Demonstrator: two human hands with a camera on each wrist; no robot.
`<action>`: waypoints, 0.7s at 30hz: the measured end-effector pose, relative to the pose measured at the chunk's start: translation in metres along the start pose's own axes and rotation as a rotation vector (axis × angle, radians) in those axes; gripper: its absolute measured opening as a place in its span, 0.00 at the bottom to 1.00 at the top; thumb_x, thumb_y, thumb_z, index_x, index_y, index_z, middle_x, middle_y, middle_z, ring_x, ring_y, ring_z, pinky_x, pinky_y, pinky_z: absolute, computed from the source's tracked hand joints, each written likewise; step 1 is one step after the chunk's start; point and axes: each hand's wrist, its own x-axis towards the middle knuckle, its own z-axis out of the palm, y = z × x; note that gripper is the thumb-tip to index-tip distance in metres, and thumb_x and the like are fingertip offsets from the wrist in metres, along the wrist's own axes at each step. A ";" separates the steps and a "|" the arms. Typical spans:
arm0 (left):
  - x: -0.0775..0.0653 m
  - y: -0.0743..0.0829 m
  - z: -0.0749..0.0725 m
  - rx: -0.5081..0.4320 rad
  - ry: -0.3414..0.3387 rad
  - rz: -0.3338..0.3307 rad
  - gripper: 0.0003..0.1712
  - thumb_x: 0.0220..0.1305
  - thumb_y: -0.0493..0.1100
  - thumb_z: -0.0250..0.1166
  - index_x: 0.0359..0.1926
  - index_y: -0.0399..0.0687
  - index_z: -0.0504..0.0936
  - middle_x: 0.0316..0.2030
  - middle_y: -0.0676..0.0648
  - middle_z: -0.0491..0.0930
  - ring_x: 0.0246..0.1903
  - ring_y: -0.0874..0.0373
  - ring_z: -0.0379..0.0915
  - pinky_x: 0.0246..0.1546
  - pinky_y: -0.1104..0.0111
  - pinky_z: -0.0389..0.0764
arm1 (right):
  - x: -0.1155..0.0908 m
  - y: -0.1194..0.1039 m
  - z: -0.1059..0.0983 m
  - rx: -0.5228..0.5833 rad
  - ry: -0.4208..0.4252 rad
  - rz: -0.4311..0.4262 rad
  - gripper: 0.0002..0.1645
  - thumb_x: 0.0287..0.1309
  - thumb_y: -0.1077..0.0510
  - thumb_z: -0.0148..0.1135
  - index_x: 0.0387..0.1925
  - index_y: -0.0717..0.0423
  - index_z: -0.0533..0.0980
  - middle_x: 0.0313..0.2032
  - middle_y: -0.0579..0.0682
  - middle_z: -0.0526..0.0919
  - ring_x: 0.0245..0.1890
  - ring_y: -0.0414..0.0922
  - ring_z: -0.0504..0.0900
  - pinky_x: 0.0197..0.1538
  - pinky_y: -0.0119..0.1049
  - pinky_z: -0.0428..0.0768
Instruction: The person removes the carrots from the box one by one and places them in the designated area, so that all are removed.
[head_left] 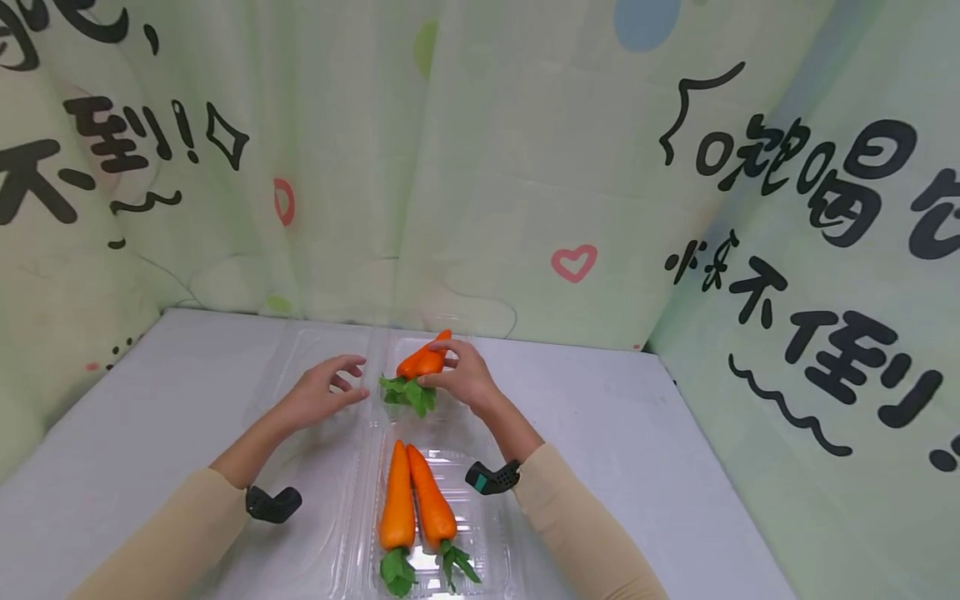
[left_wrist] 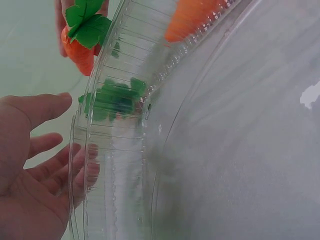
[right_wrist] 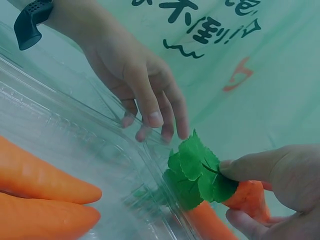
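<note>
My right hand point(head_left: 467, 379) pinches an orange carrot point(right_wrist: 250, 196) with green leaves between thumb and fingers, over the far clear plastic box point(head_left: 457, 421). Another carrot point(right_wrist: 211, 219) lies beneath it, partly covered by the held one's leaves. To the left, my left hand point(head_left: 322, 393) is relaxed with fingers spread, holding nothing. It hovers by the box's left side, and in the left wrist view its fingers point(left_wrist: 55, 172) overlap the clear plastic wall. Two more carrots point(head_left: 397, 500) lie side by side in the near clear plastic box point(head_left: 491, 533), tips pointing away from me.
Clear plastic lids point(head_left: 318, 467) spread out flat on the left of the boxes. Everything stands on a white table point(head_left: 600, 433). A pale green printed curtain point(head_left: 480, 167) rises behind the table and along its sides.
</note>
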 end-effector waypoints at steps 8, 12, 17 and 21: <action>0.004 0.000 0.002 0.003 0.011 -0.015 0.36 0.63 0.48 0.65 0.69 0.43 0.63 0.59 0.36 0.72 0.51 0.44 0.74 0.42 0.60 0.85 | -0.003 -0.001 -0.006 0.014 0.018 -0.005 0.31 0.51 0.60 0.72 0.58 0.52 0.75 0.68 0.54 0.64 0.63 0.58 0.72 0.57 0.47 0.80; 0.005 0.002 0.004 0.000 0.016 -0.025 0.37 0.63 0.48 0.65 0.69 0.43 0.62 0.60 0.36 0.70 0.52 0.44 0.74 0.42 0.61 0.85 | -0.005 -0.002 -0.009 0.014 0.018 -0.011 0.30 0.51 0.60 0.72 0.58 0.52 0.75 0.68 0.54 0.65 0.63 0.58 0.72 0.56 0.47 0.81; 0.008 0.004 0.006 0.021 0.025 -0.042 0.38 0.63 0.48 0.65 0.69 0.44 0.61 0.62 0.35 0.69 0.51 0.45 0.74 0.43 0.60 0.84 | -0.008 -0.001 -0.013 0.024 0.016 -0.027 0.31 0.52 0.59 0.71 0.59 0.53 0.74 0.68 0.54 0.64 0.64 0.58 0.71 0.56 0.47 0.81; 0.010 0.005 0.008 0.028 0.024 -0.057 0.38 0.63 0.49 0.65 0.70 0.44 0.61 0.62 0.35 0.67 0.51 0.45 0.74 0.44 0.59 0.84 | -0.010 -0.001 -0.016 0.019 0.028 -0.015 0.31 0.52 0.59 0.72 0.59 0.52 0.74 0.69 0.53 0.64 0.65 0.58 0.70 0.57 0.48 0.80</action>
